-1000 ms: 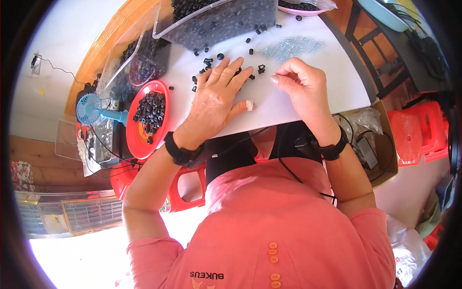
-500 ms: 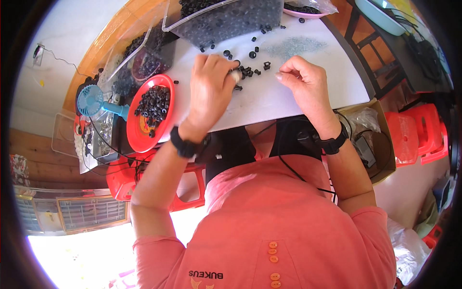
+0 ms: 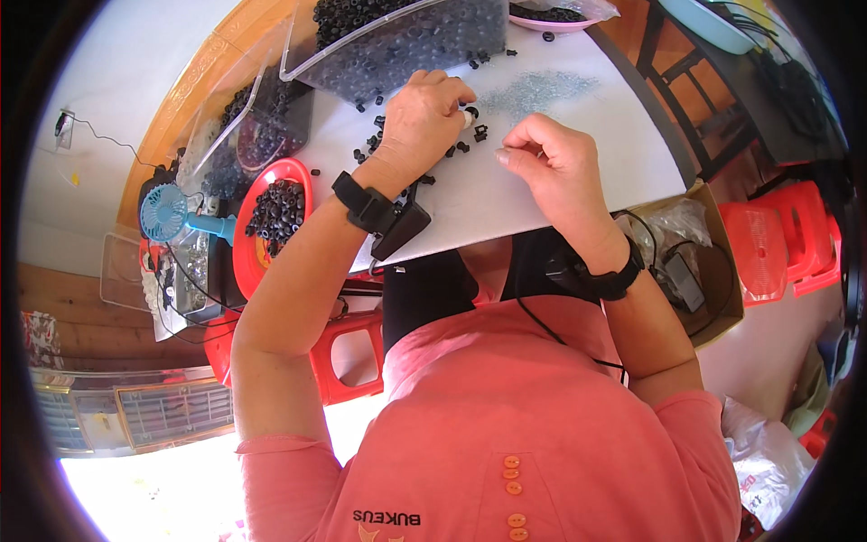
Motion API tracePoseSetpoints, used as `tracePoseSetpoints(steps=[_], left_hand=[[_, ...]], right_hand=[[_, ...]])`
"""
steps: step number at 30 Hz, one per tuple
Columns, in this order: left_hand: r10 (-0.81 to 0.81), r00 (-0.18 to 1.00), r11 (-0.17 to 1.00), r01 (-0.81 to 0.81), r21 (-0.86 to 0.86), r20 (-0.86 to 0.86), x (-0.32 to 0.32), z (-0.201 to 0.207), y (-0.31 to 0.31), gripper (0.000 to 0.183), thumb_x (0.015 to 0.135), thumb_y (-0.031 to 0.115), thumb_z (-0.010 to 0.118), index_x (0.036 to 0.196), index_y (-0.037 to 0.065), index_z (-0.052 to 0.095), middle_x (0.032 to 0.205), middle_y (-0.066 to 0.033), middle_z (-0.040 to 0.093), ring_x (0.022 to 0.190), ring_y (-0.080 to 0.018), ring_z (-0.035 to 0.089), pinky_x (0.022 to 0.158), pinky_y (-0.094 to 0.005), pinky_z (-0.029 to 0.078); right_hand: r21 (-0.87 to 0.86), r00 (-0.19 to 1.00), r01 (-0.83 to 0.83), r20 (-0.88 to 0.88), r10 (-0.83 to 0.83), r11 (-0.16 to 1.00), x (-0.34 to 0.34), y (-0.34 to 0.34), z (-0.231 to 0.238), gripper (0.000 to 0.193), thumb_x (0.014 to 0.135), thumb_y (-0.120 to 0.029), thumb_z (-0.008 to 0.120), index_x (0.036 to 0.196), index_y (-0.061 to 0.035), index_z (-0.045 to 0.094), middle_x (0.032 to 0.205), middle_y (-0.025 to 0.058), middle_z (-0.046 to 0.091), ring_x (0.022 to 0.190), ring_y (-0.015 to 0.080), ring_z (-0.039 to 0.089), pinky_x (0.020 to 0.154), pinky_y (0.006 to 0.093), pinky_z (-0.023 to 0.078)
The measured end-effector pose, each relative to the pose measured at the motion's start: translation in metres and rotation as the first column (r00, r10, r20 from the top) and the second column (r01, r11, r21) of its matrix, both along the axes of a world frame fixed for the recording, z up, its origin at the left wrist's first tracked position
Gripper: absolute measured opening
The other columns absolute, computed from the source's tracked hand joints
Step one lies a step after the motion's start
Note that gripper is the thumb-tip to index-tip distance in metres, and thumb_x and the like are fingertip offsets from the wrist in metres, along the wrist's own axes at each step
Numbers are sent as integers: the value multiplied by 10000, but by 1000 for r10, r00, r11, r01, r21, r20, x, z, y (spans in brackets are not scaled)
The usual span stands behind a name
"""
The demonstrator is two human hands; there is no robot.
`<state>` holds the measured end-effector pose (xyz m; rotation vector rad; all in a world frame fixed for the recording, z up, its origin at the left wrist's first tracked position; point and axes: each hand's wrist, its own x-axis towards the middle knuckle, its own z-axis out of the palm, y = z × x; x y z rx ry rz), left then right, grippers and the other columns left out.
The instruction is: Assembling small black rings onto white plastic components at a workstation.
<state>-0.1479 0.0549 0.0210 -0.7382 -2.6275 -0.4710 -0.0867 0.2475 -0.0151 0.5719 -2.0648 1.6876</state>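
My left hand [image 3: 423,122] is closed over the white table [image 3: 614,135], fingers bent toward the thumb. At its fingertips is a small black ring-shaped part [image 3: 472,112], and a whitish covering shows on the thumb tip. My right hand [image 3: 558,167] hovers to the right with thumb and forefinger pinched; what sits between them, if anything, is too small to make out. Loose black parts [image 3: 480,133] lie between the hands, and more lie under my left wrist. Beyond my hands spreads a patch of tiny clear pieces [image 3: 542,93].
A clear bin [image 3: 406,54] of black parts stands at the back, with another clear container [image 3: 262,126] to its left. A red tray [image 3: 246,221] of black parts sits at the left, beside a blue fan [image 3: 167,213]. A cardboard box [image 3: 718,298] stands at the right.
My left hand has moved right and away from me, keeping the black ring-shaped part at its fingertips. My right hand stays pinched and has shifted only slightly. The view has shifted a little.
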Motion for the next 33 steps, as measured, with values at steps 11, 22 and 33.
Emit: tracePoseSetpoints(steps=[11, 22, 33], left_hand=[[-45, 991, 995, 33, -96, -123, 6, 3, -7, 202, 787, 1, 593, 954, 42, 700, 859, -101, 636, 866, -287, 583, 753, -394, 499], [-185, 782, 692, -327, 644, 595, 128, 27, -6, 214, 880, 93, 675, 1072, 6, 711, 803, -14, 660, 621, -46, 509, 545, -208, 431], [-397, 738, 311, -451, 837, 545, 150, 2, -17, 200, 924, 47, 646, 1084, -72, 657, 858, -84, 657, 633, -108, 558, 504, -233, 429]], right_hand=[[-33, 999, -30, -42, 28, 999, 3, 0, 0, 124, 775, -1, 714, 807, -12, 595, 680, 101, 607, 570, 183, 559, 548, 292, 443], [-107, 948, -319, -29, 318, 942, 29, -19, 12, 88, 841, 20, 693, 868, -2, 612, 740, 33, 634, 655, 88, 550, 592, 258, 449], [374, 895, -86, -378, 237, 923, 54, -35, 23, 243, 742, 55, 654, 966, -33, 623, 780, 99, 558, 672, 311, 592, 573, 391, 467]])
